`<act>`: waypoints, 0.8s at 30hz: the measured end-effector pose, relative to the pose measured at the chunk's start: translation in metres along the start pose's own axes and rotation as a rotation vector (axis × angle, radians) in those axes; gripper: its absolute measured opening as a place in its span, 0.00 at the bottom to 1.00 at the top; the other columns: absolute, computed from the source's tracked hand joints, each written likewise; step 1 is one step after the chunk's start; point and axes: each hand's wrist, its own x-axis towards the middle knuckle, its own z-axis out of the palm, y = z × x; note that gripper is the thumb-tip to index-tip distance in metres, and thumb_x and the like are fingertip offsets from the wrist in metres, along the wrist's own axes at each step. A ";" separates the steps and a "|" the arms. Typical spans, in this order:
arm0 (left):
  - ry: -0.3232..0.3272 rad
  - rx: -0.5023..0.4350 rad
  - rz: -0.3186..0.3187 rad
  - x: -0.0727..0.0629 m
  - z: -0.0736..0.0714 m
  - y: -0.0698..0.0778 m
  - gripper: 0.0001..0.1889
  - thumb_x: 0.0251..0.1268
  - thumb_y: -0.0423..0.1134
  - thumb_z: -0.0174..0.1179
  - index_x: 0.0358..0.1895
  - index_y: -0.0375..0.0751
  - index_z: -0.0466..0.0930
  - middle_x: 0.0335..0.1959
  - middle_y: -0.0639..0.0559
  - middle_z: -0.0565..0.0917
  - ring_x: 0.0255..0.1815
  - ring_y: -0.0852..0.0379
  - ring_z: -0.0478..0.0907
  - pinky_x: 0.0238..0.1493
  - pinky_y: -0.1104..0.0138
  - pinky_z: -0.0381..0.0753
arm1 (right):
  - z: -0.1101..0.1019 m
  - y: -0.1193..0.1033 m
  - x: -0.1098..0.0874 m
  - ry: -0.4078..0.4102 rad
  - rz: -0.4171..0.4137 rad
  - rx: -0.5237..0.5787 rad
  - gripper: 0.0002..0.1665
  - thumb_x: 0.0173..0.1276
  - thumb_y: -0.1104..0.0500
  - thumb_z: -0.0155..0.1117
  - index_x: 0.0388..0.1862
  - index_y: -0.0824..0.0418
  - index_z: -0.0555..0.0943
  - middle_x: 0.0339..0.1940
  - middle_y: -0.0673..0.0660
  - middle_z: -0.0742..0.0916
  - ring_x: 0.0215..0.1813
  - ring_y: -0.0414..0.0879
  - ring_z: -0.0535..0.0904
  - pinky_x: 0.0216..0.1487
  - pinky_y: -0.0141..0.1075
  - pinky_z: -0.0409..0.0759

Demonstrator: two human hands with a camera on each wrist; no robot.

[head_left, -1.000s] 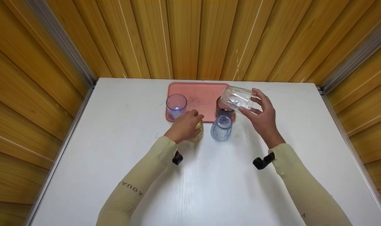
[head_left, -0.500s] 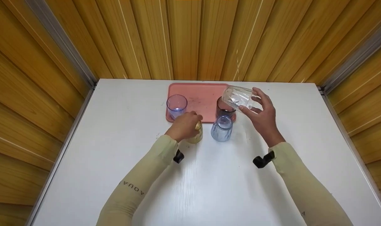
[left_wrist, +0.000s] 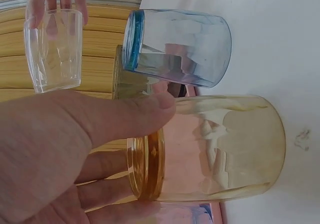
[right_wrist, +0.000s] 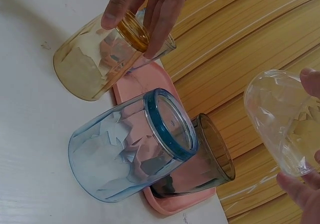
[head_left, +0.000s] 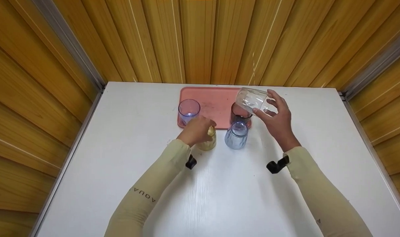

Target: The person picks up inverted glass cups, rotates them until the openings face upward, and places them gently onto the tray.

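My left hand (head_left: 198, 130) grips a yellow glass (head_left: 208, 144) by its thick base. That glass stands upside down on the table in front of the pink tray (head_left: 213, 95); in the left wrist view the thumb (left_wrist: 145, 111) lies along one side of it. My right hand (head_left: 280, 120) holds a clear glass (head_left: 251, 98) tipped on its side in the air, fingers and thumb around its rim end. Beside the yellow glass, a blue glass (head_left: 236, 137) also rests upside down. The clear glass overlaps a dark grey glass (head_left: 241, 116) in the head view.
On the tray, a purple glass (head_left: 189, 108) stands upright at the left and the dark grey one upright at the right. A white table (head_left: 121, 131) carries everything. Wood-panelled walls (head_left: 200, 42) enclose its back and sides.
The clear glass in my right hand has risen very slightly. My left hand stays on the yellow glass. The whole head view has shifted a little.
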 end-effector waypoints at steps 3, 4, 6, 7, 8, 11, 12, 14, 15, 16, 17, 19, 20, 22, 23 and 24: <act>-0.012 -0.001 -0.005 0.000 0.000 0.001 0.25 0.49 0.37 0.74 0.55 0.46 0.82 0.54 0.49 0.85 0.54 0.50 0.82 0.58 0.57 0.80 | 0.001 0.002 0.002 -0.003 0.003 0.004 0.48 0.58 0.52 0.74 0.74 0.45 0.61 0.71 0.55 0.68 0.72 0.53 0.67 0.65 0.51 0.75; -0.015 -0.003 -0.008 0.000 0.000 0.001 0.25 0.49 0.37 0.74 0.55 0.46 0.82 0.54 0.49 0.85 0.53 0.50 0.82 0.58 0.57 0.81 | 0.001 0.002 0.003 -0.003 0.003 0.005 0.48 0.57 0.52 0.74 0.74 0.44 0.61 0.71 0.55 0.68 0.72 0.52 0.67 0.64 0.51 0.75; -0.017 -0.002 -0.011 0.001 0.000 0.001 0.25 0.49 0.37 0.74 0.55 0.46 0.82 0.54 0.50 0.85 0.53 0.50 0.82 0.58 0.58 0.81 | 0.001 0.001 0.004 -0.004 0.006 0.005 0.48 0.57 0.52 0.74 0.74 0.44 0.61 0.72 0.55 0.68 0.72 0.53 0.66 0.65 0.51 0.75; -0.015 0.001 -0.012 0.001 0.000 0.001 0.25 0.49 0.37 0.74 0.55 0.46 0.82 0.54 0.50 0.85 0.53 0.50 0.82 0.58 0.58 0.81 | 0.002 0.001 0.004 -0.003 0.007 0.004 0.48 0.57 0.52 0.74 0.74 0.45 0.61 0.72 0.56 0.68 0.72 0.54 0.66 0.65 0.52 0.75; -0.015 0.000 -0.012 0.001 0.000 0.001 0.25 0.49 0.37 0.74 0.55 0.47 0.83 0.54 0.50 0.85 0.53 0.50 0.82 0.58 0.58 0.81 | 0.002 0.000 0.005 -0.001 0.007 0.004 0.48 0.57 0.52 0.74 0.74 0.44 0.61 0.71 0.56 0.68 0.72 0.54 0.66 0.65 0.52 0.75; -0.014 0.004 -0.014 0.002 0.001 0.002 0.26 0.49 0.37 0.75 0.55 0.47 0.82 0.54 0.50 0.85 0.53 0.50 0.82 0.57 0.58 0.81 | 0.002 -0.002 0.006 0.008 0.009 0.000 0.47 0.57 0.51 0.74 0.74 0.44 0.62 0.71 0.56 0.68 0.72 0.55 0.66 0.65 0.52 0.75; -0.015 0.007 -0.015 0.002 0.001 0.002 0.26 0.49 0.37 0.75 0.55 0.47 0.82 0.54 0.50 0.85 0.53 0.51 0.82 0.57 0.58 0.81 | 0.002 -0.003 0.007 0.010 0.011 -0.002 0.47 0.57 0.51 0.74 0.73 0.44 0.62 0.71 0.56 0.68 0.72 0.55 0.66 0.65 0.52 0.75; -0.019 0.004 -0.023 0.003 0.001 0.003 0.26 0.48 0.37 0.75 0.55 0.47 0.82 0.53 0.50 0.85 0.53 0.51 0.82 0.56 0.58 0.82 | 0.002 -0.003 0.008 0.010 0.017 -0.009 0.47 0.57 0.50 0.74 0.73 0.43 0.63 0.71 0.56 0.68 0.72 0.54 0.66 0.65 0.51 0.75; -0.020 0.003 -0.026 0.003 0.001 0.003 0.26 0.48 0.36 0.75 0.55 0.48 0.82 0.53 0.50 0.85 0.52 0.51 0.83 0.56 0.57 0.82 | 0.002 -0.003 0.009 0.010 0.020 -0.014 0.47 0.57 0.49 0.74 0.73 0.42 0.63 0.71 0.56 0.68 0.72 0.53 0.66 0.65 0.51 0.75; -0.022 0.000 -0.029 0.004 0.001 0.003 0.26 0.48 0.36 0.75 0.55 0.48 0.82 0.53 0.50 0.85 0.52 0.51 0.82 0.56 0.57 0.82 | 0.002 -0.003 0.010 0.009 0.022 -0.017 0.46 0.57 0.49 0.74 0.73 0.42 0.63 0.71 0.56 0.68 0.72 0.53 0.66 0.65 0.51 0.75; -0.023 0.000 -0.031 0.004 0.001 0.003 0.26 0.48 0.36 0.75 0.55 0.48 0.82 0.53 0.50 0.85 0.53 0.51 0.82 0.56 0.57 0.82 | 0.002 -0.003 0.011 0.007 0.025 -0.020 0.47 0.57 0.49 0.74 0.73 0.42 0.62 0.71 0.56 0.68 0.72 0.54 0.66 0.65 0.51 0.75; -0.025 0.000 -0.033 0.004 0.001 0.003 0.26 0.48 0.36 0.75 0.55 0.48 0.82 0.53 0.50 0.85 0.53 0.51 0.82 0.56 0.57 0.82 | 0.002 -0.003 0.012 0.005 0.026 -0.026 0.47 0.57 0.48 0.74 0.73 0.42 0.62 0.71 0.56 0.68 0.72 0.54 0.66 0.65 0.52 0.74; -0.026 0.001 -0.033 0.004 0.001 0.003 0.26 0.48 0.36 0.75 0.55 0.48 0.82 0.53 0.50 0.85 0.53 0.51 0.82 0.56 0.57 0.82 | 0.002 -0.002 0.013 0.005 0.023 -0.031 0.47 0.57 0.48 0.74 0.73 0.42 0.62 0.71 0.57 0.68 0.72 0.54 0.66 0.65 0.52 0.75; -0.025 0.008 -0.029 0.004 0.001 0.003 0.26 0.48 0.36 0.75 0.55 0.48 0.82 0.53 0.50 0.85 0.52 0.51 0.83 0.56 0.58 0.82 | 0.002 -0.001 0.014 0.004 0.021 -0.042 0.47 0.57 0.48 0.73 0.74 0.43 0.62 0.71 0.57 0.68 0.71 0.54 0.66 0.65 0.52 0.75; -0.024 0.013 -0.027 0.004 0.001 0.003 0.26 0.48 0.36 0.75 0.55 0.48 0.82 0.53 0.50 0.85 0.52 0.51 0.83 0.56 0.58 0.82 | 0.003 -0.001 0.015 0.004 0.019 -0.046 0.47 0.57 0.48 0.73 0.74 0.43 0.62 0.71 0.57 0.68 0.71 0.54 0.66 0.64 0.52 0.75; -0.023 0.015 -0.027 0.004 0.001 0.003 0.26 0.48 0.36 0.75 0.55 0.48 0.82 0.53 0.50 0.85 0.52 0.51 0.83 0.56 0.58 0.82 | 0.003 -0.001 0.016 0.003 0.019 -0.050 0.47 0.58 0.47 0.73 0.74 0.43 0.62 0.71 0.57 0.68 0.71 0.54 0.66 0.64 0.52 0.75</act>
